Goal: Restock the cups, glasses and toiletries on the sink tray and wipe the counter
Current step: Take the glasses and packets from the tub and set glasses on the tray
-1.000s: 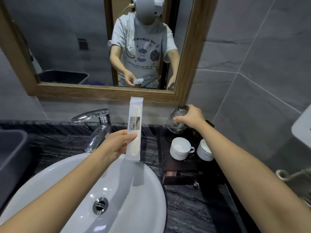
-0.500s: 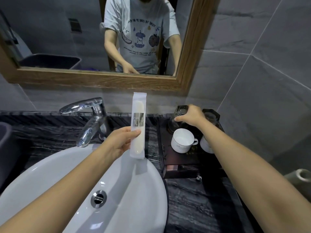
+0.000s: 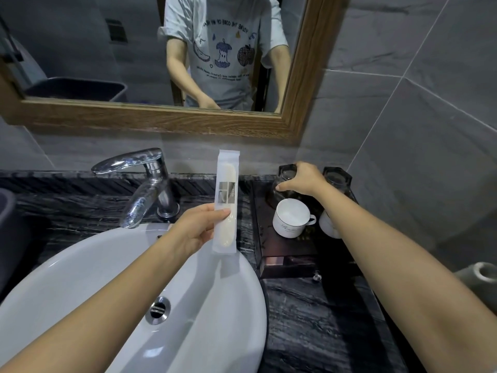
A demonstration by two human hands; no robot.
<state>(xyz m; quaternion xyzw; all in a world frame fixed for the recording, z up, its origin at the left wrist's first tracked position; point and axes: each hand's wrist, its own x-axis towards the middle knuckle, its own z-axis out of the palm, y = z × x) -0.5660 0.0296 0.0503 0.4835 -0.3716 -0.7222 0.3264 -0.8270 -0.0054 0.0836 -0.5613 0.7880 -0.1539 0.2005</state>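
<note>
My left hand (image 3: pixel 197 228) pinches a long white wrapped toiletry packet (image 3: pixel 226 203), held upright above the basin's right rim. My right hand (image 3: pixel 302 179) grips an upside-down clear glass (image 3: pixel 282 189) standing at the back left of the dark tray (image 3: pixel 271 254). A second upturned glass (image 3: pixel 336 180) stands beside it at the back right. In front of them sit a white cup (image 3: pixel 291 218) with its mouth up and another white cup (image 3: pixel 328 224), half hidden by my right forearm.
A white basin (image 3: pixel 80 278) with a chrome drain fills the lower left, and a chrome tap (image 3: pixel 145 184) stands behind it. Black marble counter (image 3: pixel 309 319) runs right of the basin. A wood-framed mirror (image 3: pixel 161 119) hangs above; a grey wall stands right.
My right hand has brought the glass down from the air onto the back of the tray, mouth down. The left hand keeps the packet nearly still; the camera has tilted down.
</note>
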